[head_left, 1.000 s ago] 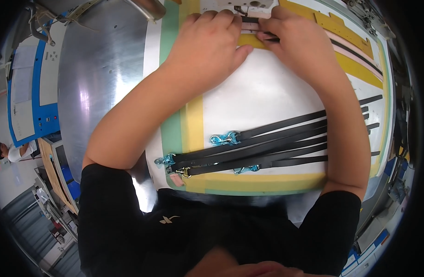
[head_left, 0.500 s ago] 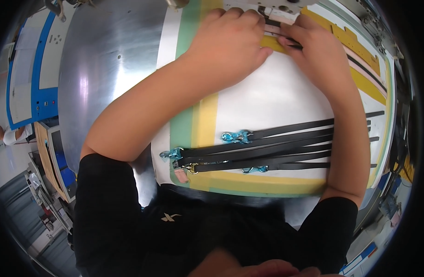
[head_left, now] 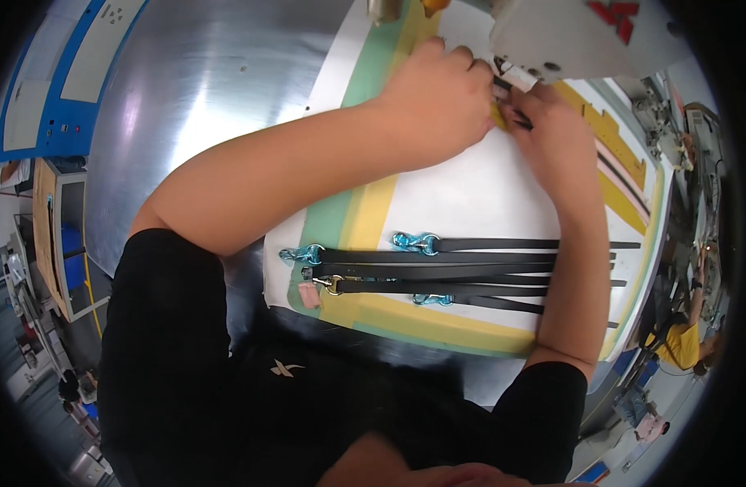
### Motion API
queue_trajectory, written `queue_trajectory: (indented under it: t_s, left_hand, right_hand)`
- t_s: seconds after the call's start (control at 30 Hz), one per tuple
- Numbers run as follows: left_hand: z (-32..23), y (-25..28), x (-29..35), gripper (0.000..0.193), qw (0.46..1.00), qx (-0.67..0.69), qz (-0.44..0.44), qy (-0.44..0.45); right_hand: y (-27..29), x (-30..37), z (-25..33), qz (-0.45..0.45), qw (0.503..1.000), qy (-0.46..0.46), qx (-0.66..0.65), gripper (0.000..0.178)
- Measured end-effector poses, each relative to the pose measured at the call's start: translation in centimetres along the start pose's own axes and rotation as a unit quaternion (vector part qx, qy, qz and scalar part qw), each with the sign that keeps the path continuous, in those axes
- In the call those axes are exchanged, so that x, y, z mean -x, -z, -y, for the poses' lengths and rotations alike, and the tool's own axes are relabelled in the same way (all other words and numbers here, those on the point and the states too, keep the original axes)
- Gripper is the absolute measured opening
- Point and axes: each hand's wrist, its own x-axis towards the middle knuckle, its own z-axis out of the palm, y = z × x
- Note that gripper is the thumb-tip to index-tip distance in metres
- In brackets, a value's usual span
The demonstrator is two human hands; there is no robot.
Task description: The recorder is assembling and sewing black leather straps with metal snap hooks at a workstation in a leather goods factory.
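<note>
Under the machine head, my left hand (head_left: 446, 105) curls its fingers down at the far edge of the white board (head_left: 462, 203); what lies beneath them is hidden. Close to its right, my right hand (head_left: 551, 138) pinches a black strap, whose dark end (head_left: 522, 122) shows between thumb and fingers. Both hands lie beside a small white block (head_left: 517, 77) at the machine and over a yellow template (head_left: 624, 203) with a black strip in its slot. Nearer me, several black straps (head_left: 438, 258) with metal snap hooks, some wrapped in blue film (head_left: 413, 242), lie across the board, partly under my right forearm.
A white machine head (head_left: 584, 36) overhangs the far right. Green and yellow tape (head_left: 361, 195) borders the board, with a pink scrap (head_left: 309, 295) at its near left corner. A shiny metal table (head_left: 202, 105) extends left. A person in yellow (head_left: 680, 345) is at far right.
The whole view has tilted and shifted, bringing more of the machine head into sight. My hands stay together beside the white block, with little visible change in their grip.
</note>
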Motion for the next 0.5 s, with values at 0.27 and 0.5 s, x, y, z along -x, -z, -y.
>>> queue_trajectory:
  t_s: [0.27, 0.5]
  left_hand:
    - [-0.4, -1.3, -0.2, 0.042, 1.0, -0.004, -0.028, -0.004]
    - [-0.5, -1.2, -0.2, 0.042, 1.0, 0.012, -0.025, 0.013]
  right_hand:
    - [0.1, 0.6, 0.1, 0.022, 0.999, -0.034, 0.034, 0.021]
    - [0.2, 2.7, -2.9, 0.016, 0.999, -0.044, 0.024, 0.026]
